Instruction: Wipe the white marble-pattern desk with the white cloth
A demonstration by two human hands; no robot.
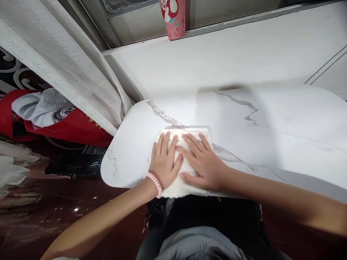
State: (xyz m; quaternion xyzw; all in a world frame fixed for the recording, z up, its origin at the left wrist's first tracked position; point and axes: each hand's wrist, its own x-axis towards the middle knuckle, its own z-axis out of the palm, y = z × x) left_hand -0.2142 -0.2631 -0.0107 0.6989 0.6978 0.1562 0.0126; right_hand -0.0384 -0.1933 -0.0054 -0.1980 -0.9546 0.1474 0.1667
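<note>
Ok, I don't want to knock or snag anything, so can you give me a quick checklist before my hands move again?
1. Left hand on the cloth: ok, palm down with fingers spread.
2. Right hand on the cloth: ok, palm down too.
3. Cloth lying roughly flat on the table: ok.
4. Cloth short of the table's near edge: not ok, it reaches that edge.
5. Pink cup away from the hands: ok, it stands on the ledge beyond the table.
6. Underside of the cloth: cannot tell, hidden.

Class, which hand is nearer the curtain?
Left. The left hand rests on the white cloth, on the side toward the curtain; the right hand rests beside it, farther away.
</note>
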